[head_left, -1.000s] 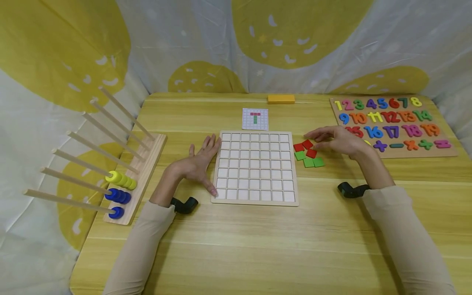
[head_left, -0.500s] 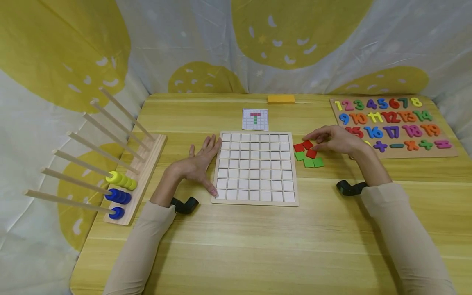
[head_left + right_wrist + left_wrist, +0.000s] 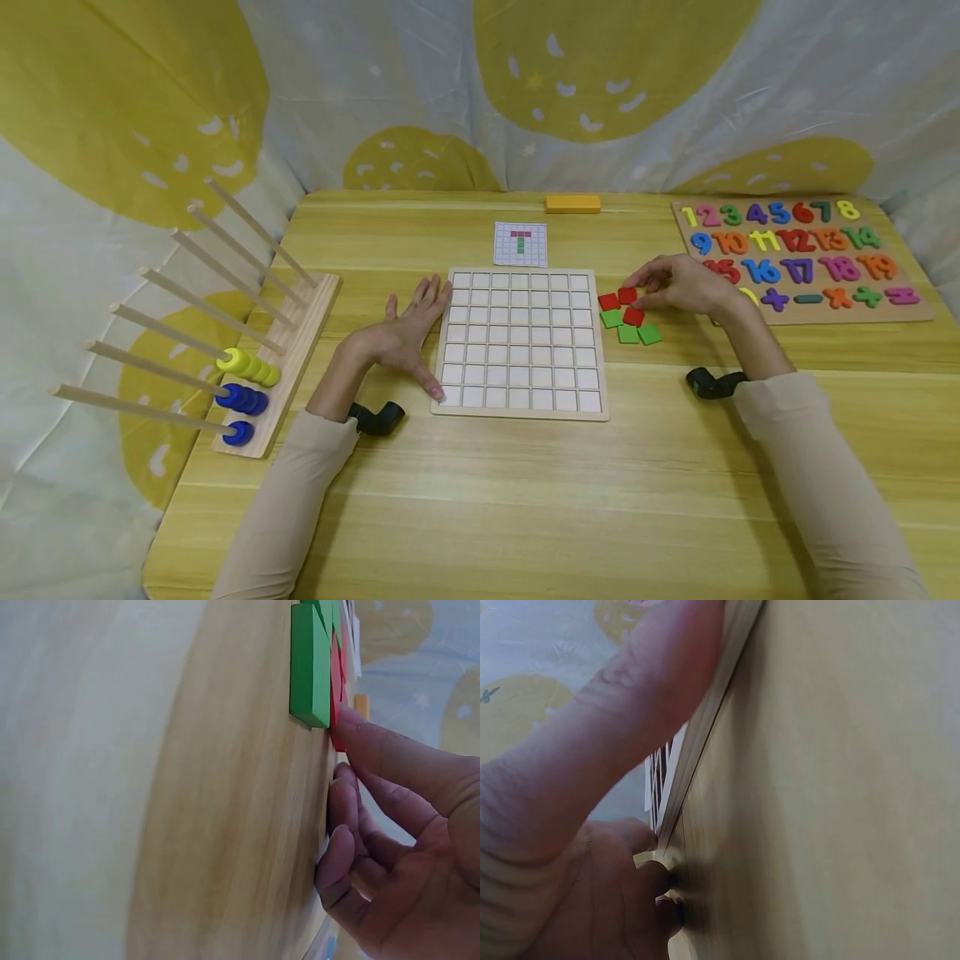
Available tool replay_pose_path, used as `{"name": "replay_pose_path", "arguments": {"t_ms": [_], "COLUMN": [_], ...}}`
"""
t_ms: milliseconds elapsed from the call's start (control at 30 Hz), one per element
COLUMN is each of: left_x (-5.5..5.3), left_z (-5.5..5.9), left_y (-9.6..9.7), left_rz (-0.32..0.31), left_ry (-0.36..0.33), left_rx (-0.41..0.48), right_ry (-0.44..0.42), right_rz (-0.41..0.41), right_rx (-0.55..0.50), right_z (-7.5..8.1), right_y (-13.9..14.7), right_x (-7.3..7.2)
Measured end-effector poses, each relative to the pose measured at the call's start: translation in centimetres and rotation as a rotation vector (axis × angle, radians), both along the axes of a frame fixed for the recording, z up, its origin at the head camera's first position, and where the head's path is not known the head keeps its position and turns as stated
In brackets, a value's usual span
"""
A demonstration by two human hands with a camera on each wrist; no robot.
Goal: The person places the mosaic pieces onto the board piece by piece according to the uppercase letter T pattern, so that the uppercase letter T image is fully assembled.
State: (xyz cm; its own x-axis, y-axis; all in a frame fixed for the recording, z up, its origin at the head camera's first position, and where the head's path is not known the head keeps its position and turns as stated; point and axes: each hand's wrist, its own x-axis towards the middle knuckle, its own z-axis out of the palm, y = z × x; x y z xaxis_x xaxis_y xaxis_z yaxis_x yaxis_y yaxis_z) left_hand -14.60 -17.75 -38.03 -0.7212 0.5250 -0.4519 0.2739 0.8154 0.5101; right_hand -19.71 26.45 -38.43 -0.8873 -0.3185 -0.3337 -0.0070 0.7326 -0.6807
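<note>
A pale wooden grid board (image 3: 519,415) with white squares lies flat at the centre. My left hand (image 3: 401,337) spreads along its left edge, thumb at the near corner and fingertips at the side; in the left wrist view the thumb (image 3: 645,690) lies along the rim. Right of the board is a loose cluster of red and green square tiles. My right hand (image 3: 682,287) pinches the farthest red tile (image 3: 627,296) between thumb and index finger. Another red tile (image 3: 633,317) and a green tile (image 3: 649,334) lie beside it. In the right wrist view, the thumb (image 3: 405,754) touches red.
A card (image 3: 521,244) with a red-and-green T pattern lies behind the board. An orange block (image 3: 573,204) sits at the back edge. On the left stands a peg rack (image 3: 300,350) with yellow and blue beads; on the right, a number board (image 3: 840,312).
The right fingers have closed in on the farthest red tile, which has turned straighter. The nearest right green tile has slid slightly apart from its neighbour. The left hand stays put.
</note>
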Motion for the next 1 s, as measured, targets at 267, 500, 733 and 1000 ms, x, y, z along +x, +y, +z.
{"name": "replay_pose_path", "arguments": {"t_ms": [267,500,733,1000], "left_x": [-0.1,0.0,0.0,-0.1], "left_z": [-0.1,0.0,-0.1,-0.1], "left_y": [0.1,0.1,-0.1,-0.1], "left_rz": [-0.006,-0.008,-0.008,-0.012], "left_ry": [0.004,0.004,0.005,0.005], "left_rx": [-0.003,-0.01,0.002,0.006], "right_ry": [0.075,0.082,0.061,0.126], "right_rz": [0.01,0.025,-0.012,-0.006], "right_rx": [0.032,0.037,0.001,-0.025], "right_z": [-0.1,-0.2,0.2,1.2], "right_y": [-0.3,-0.2,-0.8,-3.1], "right_x": [0.2,0.3,0.5,0.8]}}
